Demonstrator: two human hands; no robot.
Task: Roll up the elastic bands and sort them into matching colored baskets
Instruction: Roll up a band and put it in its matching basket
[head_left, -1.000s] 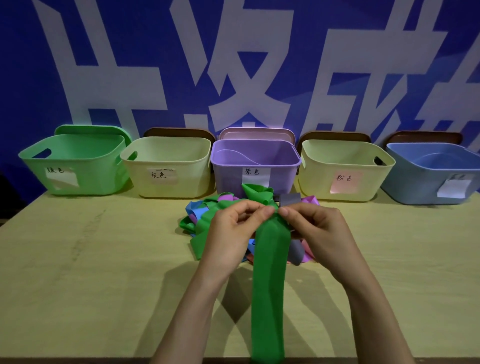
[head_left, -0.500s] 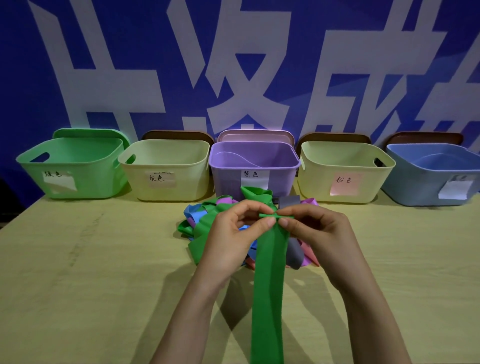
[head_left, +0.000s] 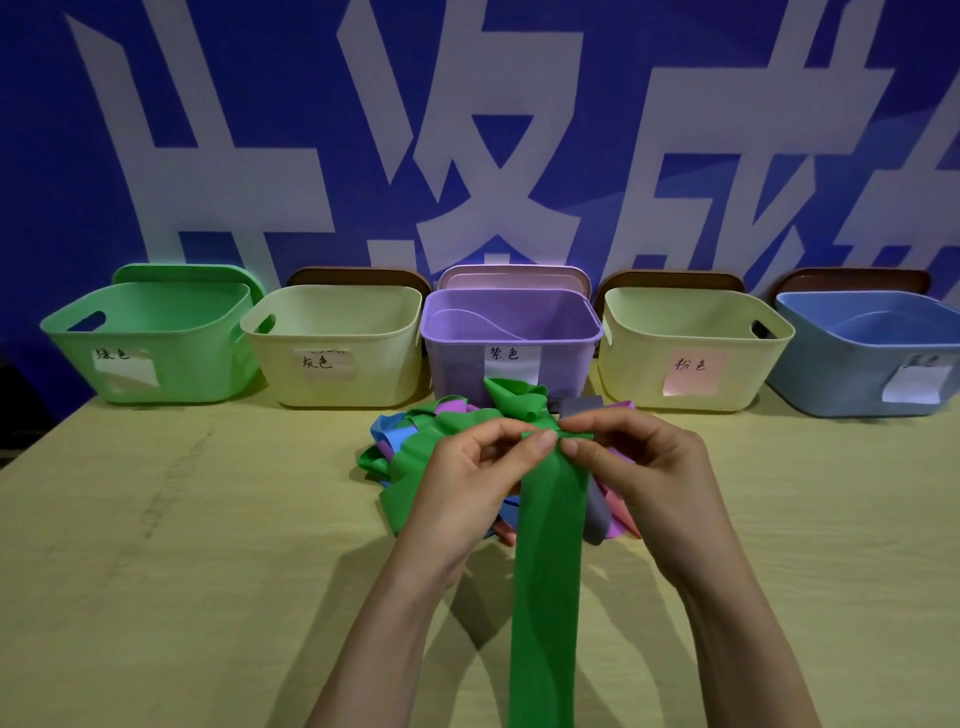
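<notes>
The band pile (head_left: 400, 457) lies on the table (head_left: 156, 545) before the baskets (head_left: 332, 364).

Dim, blue-tinted wide-angle view, sharp at the centre.

Soft light from above and ahead falls on the pale yellow wooden tabletop (head_left: 156, 571): dark, soft-edged shadows of the left hand (head_left: 467, 483) and right hand (head_left: 654, 467) stretch toward the viewer between the forearms. The long green elastic band (head_left: 545, 571) they pinch is crisp. The blue wall banner with large white characters (head_left: 493, 156) is evenly, dully lit. Lens distortion tilts the outer light green plastic basket (head_left: 182, 358) and blue plastic basket (head_left: 841, 374) outward; the far left edge sinks into darkness.
</notes>
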